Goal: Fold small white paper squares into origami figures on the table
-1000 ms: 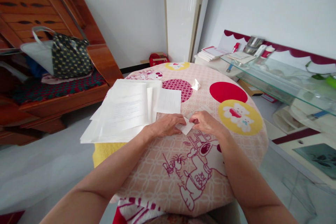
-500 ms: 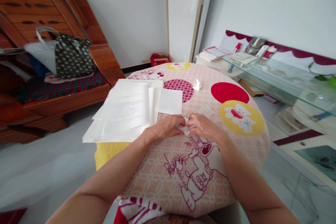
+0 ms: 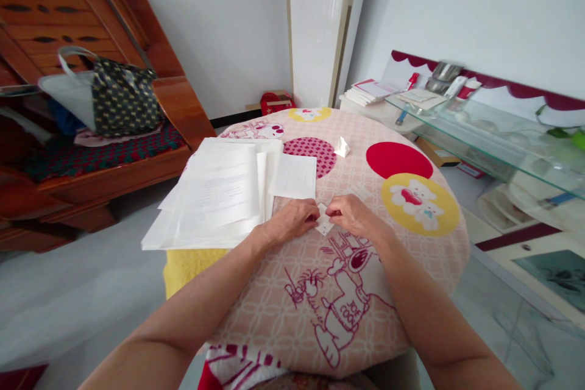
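Between my two hands a small folded piece of white paper [image 3: 324, 225] lies on the patterned tablecloth [image 3: 274, 292], one corner pointing towards me. My left hand [image 3: 297, 217] is closed, its fingertips pinching the paper's left side. On the other side, my right hand [image 3: 351, 213] has its fingers curled and pressed on the paper's right edge. A small square sheet of paper [image 3: 295, 175] rests just beyond my left hand. Farther back stands a little folded white paper shape [image 3: 341, 147].
A stack of printed sheets [image 3: 223, 195] covers the table's left side, over a yellow cloth [image 3: 189, 265]. To the right is a glass-topped shelf [image 3: 484, 128] with cups and tins. A wooden bench [image 3: 178, 116] holding a bag [image 3: 125, 97] stands at left.
My fingers have drawn slightly apart, so more of the folded paper shows between them. The whole view has shifted a little; the other things stay in place.
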Motion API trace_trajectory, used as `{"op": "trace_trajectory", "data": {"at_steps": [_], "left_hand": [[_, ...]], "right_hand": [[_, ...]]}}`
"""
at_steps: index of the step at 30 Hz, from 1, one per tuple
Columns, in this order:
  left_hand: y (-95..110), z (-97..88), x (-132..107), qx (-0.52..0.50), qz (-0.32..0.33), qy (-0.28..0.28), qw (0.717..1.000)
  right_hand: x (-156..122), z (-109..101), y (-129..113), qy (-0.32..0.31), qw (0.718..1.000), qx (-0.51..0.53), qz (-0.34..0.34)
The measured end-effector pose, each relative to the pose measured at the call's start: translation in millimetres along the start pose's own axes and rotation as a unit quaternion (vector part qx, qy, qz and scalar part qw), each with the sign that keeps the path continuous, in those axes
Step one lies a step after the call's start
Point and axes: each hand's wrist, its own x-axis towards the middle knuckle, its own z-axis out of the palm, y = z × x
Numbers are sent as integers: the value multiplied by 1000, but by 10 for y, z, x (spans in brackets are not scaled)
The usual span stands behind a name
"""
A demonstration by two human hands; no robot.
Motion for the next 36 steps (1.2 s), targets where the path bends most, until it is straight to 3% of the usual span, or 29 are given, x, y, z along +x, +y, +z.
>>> {"op": "trace_trajectory", "data": {"at_steps": [8, 16, 22, 28, 36], "left_hand": [[-47, 45, 10, 2, -11, 22, 1000], [-35, 46, 36, 7, -102, 32, 994], [-64, 107, 68, 5, -189, 60, 980], [-31, 171, 91, 24, -218, 75, 973], [32, 141, 104, 22, -246, 77, 966]], "right_hand": [[-20, 1, 2, 4, 999, -6, 32], [6, -2, 43, 6, 999, 20, 45], [73, 81, 76, 44, 993, 27, 106], [115, 115, 17, 61, 984, 25, 166], [143, 147, 3, 70, 979, 5, 191]]}}
